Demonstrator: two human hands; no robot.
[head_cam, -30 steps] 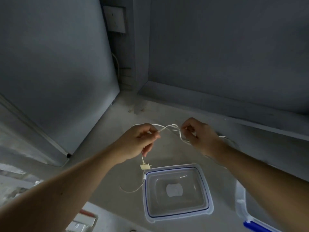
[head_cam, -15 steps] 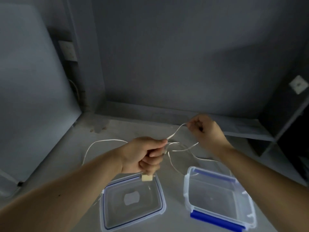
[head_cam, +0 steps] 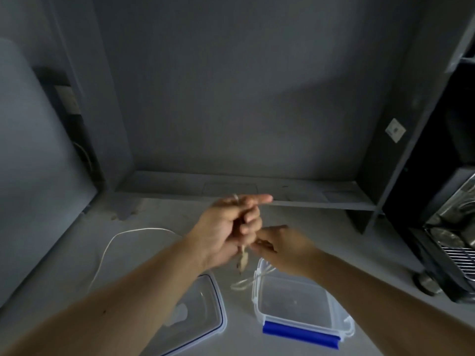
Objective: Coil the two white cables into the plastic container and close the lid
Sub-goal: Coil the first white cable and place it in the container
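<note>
**Mid-coil, and that loose tail is asking for a tangle**

So the left hand is fisted around a bundle of thin white cable, with a connector end dangling out the bottom of the fist. The right hand is just beside it, fingers pinched together on the cable near that dangling end, though it's blurry enough that I can't swear exactly what it's pinching. Both hands hover above the grey desk.

The clear rectangular plastic container with the blue clip sits open below the right hand, and a slack loop of cable already droops across its near-left rim. The clear blue-edged lid lies flat just left of it, off the box.

A long white strand trails away over the desk to the left; can't tell if it's the same cable or the second one.

What'd worry me: that trailing strand snagging or knotting as it's wound in, the bundle springing open once the fist lets go, or a loop left over the rim stopping the lid from seating.
</note>
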